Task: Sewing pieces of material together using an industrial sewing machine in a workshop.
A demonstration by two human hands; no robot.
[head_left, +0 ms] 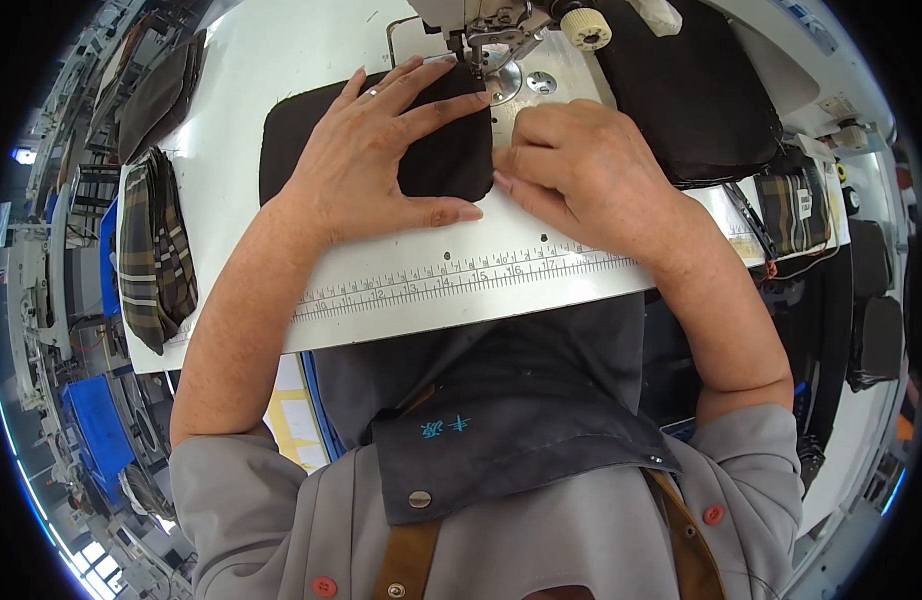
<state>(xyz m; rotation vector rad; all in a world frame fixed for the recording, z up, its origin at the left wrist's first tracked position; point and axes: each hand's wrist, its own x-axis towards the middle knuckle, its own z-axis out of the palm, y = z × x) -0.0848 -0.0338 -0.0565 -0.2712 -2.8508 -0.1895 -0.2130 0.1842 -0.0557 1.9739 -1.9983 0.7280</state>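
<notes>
A black fabric piece (446, 155) with rounded corners lies flat on the white sewing table, its far right edge close to the presser foot and needle of the sewing machine (478, 45). My left hand (366, 150) rests on top of it with fingers spread, a ring on one finger, the thumb lying along the near edge. On the other side, my right hand (586, 165) is curled, thumb and forefinger pinched at the piece's right edge near the corner. Its other fingers are folded under and partly hidden.
A thick stack of black pieces (691, 90) lies right of the machine. Plaid fabric pieces (153, 250) are piled at the table's left edge, below a dark stack (161, 105). More plaid fabric (793, 212) sits at right. A printed ruler (461, 277) runs along the front edge.
</notes>
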